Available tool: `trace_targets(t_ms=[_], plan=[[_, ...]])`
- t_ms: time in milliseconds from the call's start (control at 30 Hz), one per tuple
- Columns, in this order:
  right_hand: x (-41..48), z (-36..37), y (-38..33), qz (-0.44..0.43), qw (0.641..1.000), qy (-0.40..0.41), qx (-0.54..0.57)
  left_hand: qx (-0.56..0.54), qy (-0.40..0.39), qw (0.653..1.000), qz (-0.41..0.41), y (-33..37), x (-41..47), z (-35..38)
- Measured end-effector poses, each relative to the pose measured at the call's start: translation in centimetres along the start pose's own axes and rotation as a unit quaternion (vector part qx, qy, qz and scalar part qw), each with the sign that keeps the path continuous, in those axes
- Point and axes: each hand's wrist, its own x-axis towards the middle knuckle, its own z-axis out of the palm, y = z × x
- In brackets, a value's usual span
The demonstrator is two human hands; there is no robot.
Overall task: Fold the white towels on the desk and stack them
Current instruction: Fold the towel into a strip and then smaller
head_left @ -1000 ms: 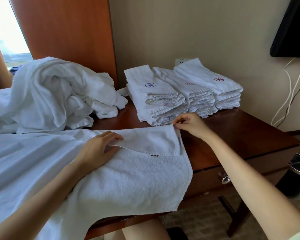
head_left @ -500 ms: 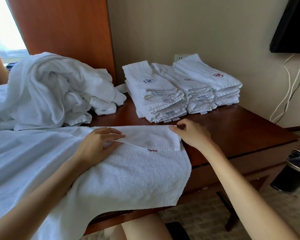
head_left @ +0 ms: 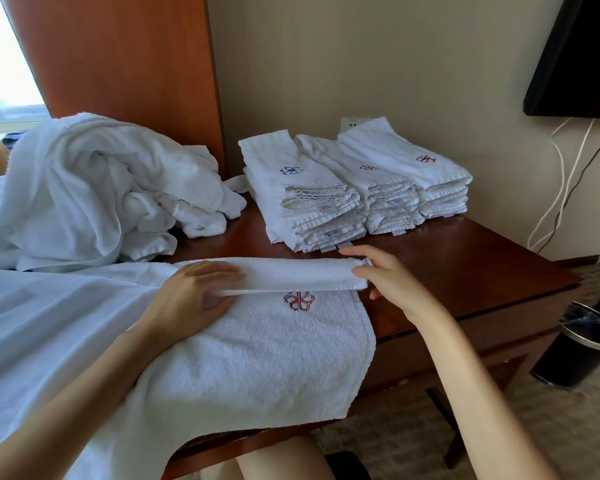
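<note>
The towel (head_left: pixel 257 358) lies across the worktop (head_left: pixel 465 271) before me, its far edge doubled into a band running left to right. My left hand (head_left: pixel 191 299) pinches the band's left end, fingers (head_left: pixel 219 271) on top, thumb beneath; my right hand (head_left: pixel 385 275) pinches the right end. The unfolded cloth lies toward me from both, so I judge the fold rolls my way; the folded stacks (head_left: pixel 354 188) sit behind, nearer my right

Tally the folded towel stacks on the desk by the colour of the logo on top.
Blue-logo stack: 1
Red-logo stacks: 2
Total: 3
</note>
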Motion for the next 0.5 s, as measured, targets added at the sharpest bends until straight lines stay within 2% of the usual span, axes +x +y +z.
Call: trace_targets(t_ms=[167, 367, 433, 500], plan=[[-0.9, 0.1, 1.3, 0.028, 0.992, -0.07, -0.101, 0.004, 0.015, 0.999, 0.031, 0.2, -0.1, -0.1], [-1.1, 0.5, 0.5, 0.033, 0.964, -0.064, -0.255, -0.017, 0.019, 0.998, 0.054, 0.2, -0.5, -0.2], [-1.3, 1.0, 0.0, -0.001, 0.93, 0.013, -0.368, -0.034, 0.005, 0.998, 0.058, 0.1, -0.5, -0.2], [-1.4, 2.3, -0.8, -0.118, 0.895, 0.14, -0.407, -0.041, -0.009, 0.997, 0.062, 0.1, -0.5, -0.2]])
